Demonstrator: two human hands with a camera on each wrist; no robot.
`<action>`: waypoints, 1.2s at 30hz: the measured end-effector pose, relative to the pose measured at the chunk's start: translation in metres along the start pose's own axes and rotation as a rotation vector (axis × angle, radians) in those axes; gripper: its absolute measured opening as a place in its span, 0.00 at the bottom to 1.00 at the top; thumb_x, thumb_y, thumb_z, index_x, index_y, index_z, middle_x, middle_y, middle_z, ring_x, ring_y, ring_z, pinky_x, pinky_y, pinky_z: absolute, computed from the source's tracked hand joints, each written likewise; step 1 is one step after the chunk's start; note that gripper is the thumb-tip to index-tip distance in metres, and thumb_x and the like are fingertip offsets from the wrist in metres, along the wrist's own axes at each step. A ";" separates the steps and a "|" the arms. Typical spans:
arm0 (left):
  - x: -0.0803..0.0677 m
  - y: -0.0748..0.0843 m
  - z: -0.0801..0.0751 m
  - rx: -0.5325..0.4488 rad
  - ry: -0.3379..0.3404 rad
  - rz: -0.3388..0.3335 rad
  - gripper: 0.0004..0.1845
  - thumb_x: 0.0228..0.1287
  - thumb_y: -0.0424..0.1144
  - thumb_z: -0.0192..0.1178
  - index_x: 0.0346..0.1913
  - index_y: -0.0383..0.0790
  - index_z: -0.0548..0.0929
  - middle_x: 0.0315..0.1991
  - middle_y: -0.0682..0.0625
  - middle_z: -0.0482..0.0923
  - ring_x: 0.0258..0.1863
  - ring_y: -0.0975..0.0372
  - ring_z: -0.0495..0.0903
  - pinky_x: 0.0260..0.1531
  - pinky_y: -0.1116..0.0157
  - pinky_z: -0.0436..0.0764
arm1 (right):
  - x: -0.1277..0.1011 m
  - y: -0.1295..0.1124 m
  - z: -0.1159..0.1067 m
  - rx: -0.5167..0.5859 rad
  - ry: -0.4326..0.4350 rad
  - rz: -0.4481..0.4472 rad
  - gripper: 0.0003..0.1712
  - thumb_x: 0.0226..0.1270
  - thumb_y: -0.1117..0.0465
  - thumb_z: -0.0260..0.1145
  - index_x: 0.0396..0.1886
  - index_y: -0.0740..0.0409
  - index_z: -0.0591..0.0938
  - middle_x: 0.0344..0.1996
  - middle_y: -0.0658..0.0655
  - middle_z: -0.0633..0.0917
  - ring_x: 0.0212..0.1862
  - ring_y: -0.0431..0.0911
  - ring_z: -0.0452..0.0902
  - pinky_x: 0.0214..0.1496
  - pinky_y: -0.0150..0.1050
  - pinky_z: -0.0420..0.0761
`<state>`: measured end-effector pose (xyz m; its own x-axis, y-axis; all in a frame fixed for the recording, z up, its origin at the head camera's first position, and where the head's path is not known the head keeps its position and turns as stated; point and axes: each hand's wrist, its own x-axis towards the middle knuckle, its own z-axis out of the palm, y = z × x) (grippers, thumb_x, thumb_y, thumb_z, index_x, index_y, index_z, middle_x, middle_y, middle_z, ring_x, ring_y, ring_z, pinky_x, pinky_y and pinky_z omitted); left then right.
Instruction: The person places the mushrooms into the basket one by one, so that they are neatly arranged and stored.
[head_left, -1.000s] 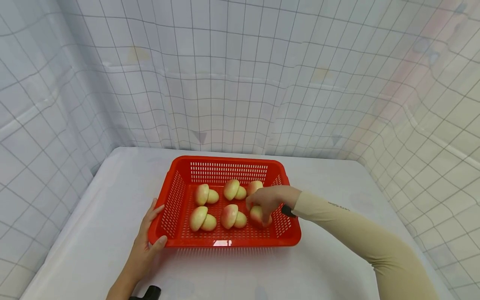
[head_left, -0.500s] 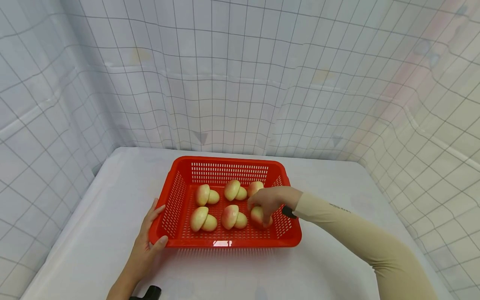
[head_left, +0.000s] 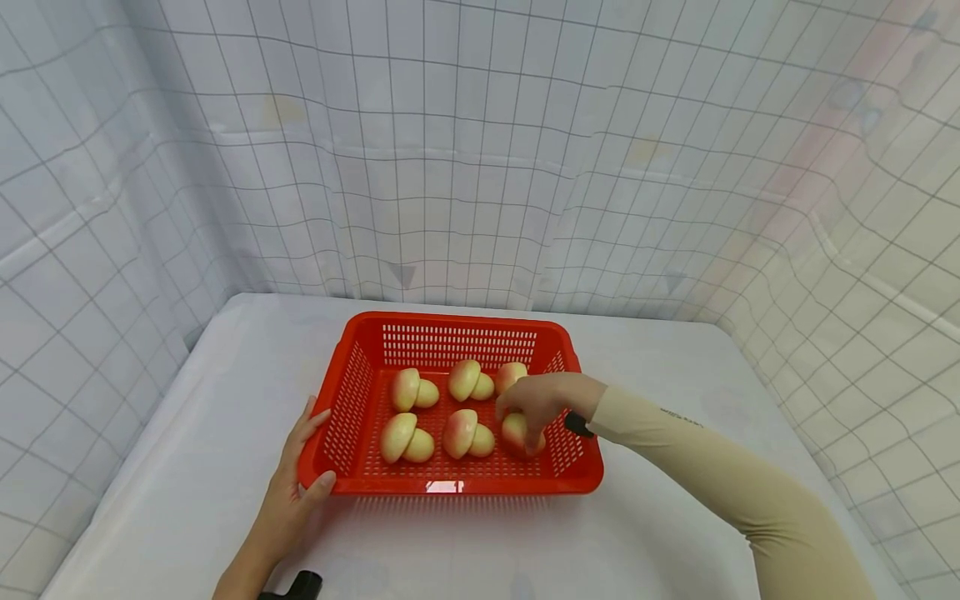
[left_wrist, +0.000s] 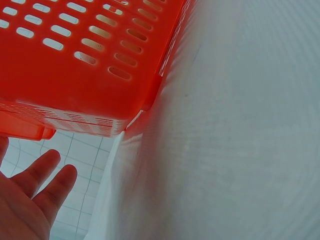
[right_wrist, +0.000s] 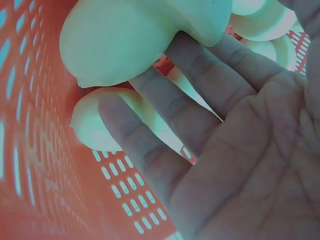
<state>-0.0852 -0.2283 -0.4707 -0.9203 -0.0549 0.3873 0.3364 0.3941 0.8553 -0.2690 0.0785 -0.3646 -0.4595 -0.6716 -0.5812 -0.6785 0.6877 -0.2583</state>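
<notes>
A red plastic basket (head_left: 465, 485) with slotted walls stands on the table. Inside it lie several toy mushrooms in two rows, with yellow caps blushed red and pale yellow stems, such as the front middle toy mushroom (head_left: 459, 433). My left hand (head_left: 288, 487) holds the basket's front left corner, thumb on the front rim and fingers along the left rim. Reaching in from the right, my right hand (head_left: 542, 398) grips the front right toy mushroom (head_left: 516, 430), partly covering it. In the right wrist view, fingers (right_wrist: 185, 85) reach under that mushroom, and another lies behind them.
A white cloth covers the table (head_left: 667, 500). White sheeting with a dark grid (head_left: 480, 167) rises behind and on both sides. The basket's right wall (head_left: 562, 450) is close to my right hand.
</notes>
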 end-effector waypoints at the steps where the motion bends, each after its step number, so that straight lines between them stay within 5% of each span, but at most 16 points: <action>1: 0.000 0.000 0.000 0.000 0.000 -0.001 0.37 0.59 0.31 0.55 0.72 0.47 0.57 0.76 0.55 0.40 0.69 0.68 0.49 0.50 0.77 0.67 | 0.000 0.000 0.000 0.004 0.001 0.002 0.24 0.46 0.60 0.78 0.45 0.43 0.81 0.36 0.40 0.77 0.43 0.39 0.70 0.44 0.35 0.75; 18: 0.000 0.002 0.000 0.004 0.004 -0.011 0.37 0.59 0.31 0.55 0.72 0.46 0.57 0.75 0.55 0.40 0.69 0.68 0.49 0.50 0.77 0.67 | 0.000 0.001 0.001 0.069 0.013 0.002 0.26 0.52 0.64 0.74 0.52 0.50 0.80 0.40 0.44 0.79 0.42 0.40 0.72 0.43 0.34 0.77; 36: 0.001 0.001 0.000 0.012 0.003 -0.005 0.37 0.59 0.31 0.55 0.72 0.48 0.57 0.76 0.50 0.40 0.69 0.69 0.50 0.50 0.78 0.67 | -0.018 0.007 -0.004 0.050 0.062 -0.023 0.26 0.53 0.56 0.74 0.54 0.50 0.78 0.46 0.45 0.80 0.51 0.41 0.72 0.52 0.38 0.74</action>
<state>-0.0858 -0.2276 -0.4697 -0.9215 -0.0599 0.3838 0.3291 0.4045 0.8533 -0.2679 0.0941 -0.3530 -0.4799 -0.7022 -0.5259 -0.6604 0.6837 -0.3104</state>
